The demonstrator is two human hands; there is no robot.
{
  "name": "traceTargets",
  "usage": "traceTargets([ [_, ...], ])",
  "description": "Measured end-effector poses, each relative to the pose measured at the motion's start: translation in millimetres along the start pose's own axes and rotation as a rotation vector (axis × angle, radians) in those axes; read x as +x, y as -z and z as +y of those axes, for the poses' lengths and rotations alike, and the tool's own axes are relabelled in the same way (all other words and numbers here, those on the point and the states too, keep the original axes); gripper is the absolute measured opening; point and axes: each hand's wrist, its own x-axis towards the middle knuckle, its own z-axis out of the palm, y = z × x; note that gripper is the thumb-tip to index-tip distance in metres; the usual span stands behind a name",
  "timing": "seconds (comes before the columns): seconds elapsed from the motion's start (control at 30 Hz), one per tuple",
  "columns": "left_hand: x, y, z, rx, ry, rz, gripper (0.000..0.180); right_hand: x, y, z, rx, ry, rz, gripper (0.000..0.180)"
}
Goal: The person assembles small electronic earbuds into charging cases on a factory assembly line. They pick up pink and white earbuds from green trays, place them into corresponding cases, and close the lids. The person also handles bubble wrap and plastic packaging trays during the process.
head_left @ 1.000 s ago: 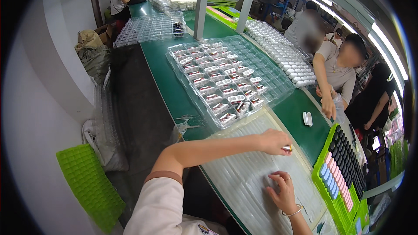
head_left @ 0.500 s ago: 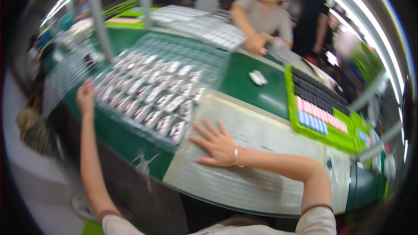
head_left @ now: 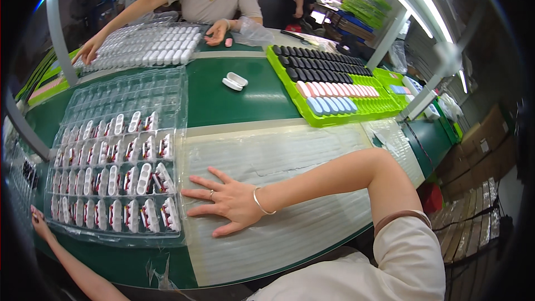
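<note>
My right hand (head_left: 228, 200) lies flat with fingers spread on a pale, plastic-covered mat (head_left: 301, 156), just beside a clear plastic tray (head_left: 117, 97). Rows of small white oblong pieces (head_left: 131, 214) with red and dark parts fill the tray's near rows; its far rows hold nothing. At the far left, by the tray's near corner, my left hand (head_left: 39, 224) has its fingers curled together. Whatever they may pinch is too small to make out. Beyond the mat, a small white hinged case (head_left: 234, 82) sits with its lid up on the green table (head_left: 239, 106).
A bright green rack (head_left: 329, 120) holds black, pink and blue cases. Across the table, a co-worker's hand (head_left: 89, 49) reaches over another clear tray (head_left: 139, 42) of white cases. A grey post (head_left: 58, 39) rises at the left. Cardboard boxes (head_left: 485, 139) stand at right.
The view has swung to the right. My left hand now shows lower at the far left; my right hand stays flat on the mat. The co-worker has stretched one arm over the far tray.
</note>
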Motion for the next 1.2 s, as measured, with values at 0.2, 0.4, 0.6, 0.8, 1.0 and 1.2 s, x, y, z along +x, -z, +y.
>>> traceTargets([
  [0.2, 11, -24, -10, 0.009, -0.002, -0.050, 0.056, -2, -2, 2, 0.017, -0.027, -0.011, 0.055],
  [0.4, -6, -35, 1, -0.195, -0.013, 0.076, 0.056, -2, -3, 2, 0.015, -0.043, -0.023, 0.055],
  [0.6, -3, -27, 1, -0.209, -0.073, 0.128, 0.052, 1, -4, 0, 0.020, -0.033, 0.011, 0.053],
  [0.8, -11, -34, -9, -0.299, -0.113, 0.105, 0.049, -3, -5, 0, 0.001, -0.051, -0.001, 0.052],
  [1.0, -14, -27, 5, -0.034, -0.135, 0.208, 0.048, -3, 6, 1, -0.028, -0.059, -0.028, 0.052],
  [1.2, -69, -10, 55, 0.160, -0.078, 0.357, 0.047, 16, 7, -5, -0.030, -0.069, -0.077, 0.054],
])
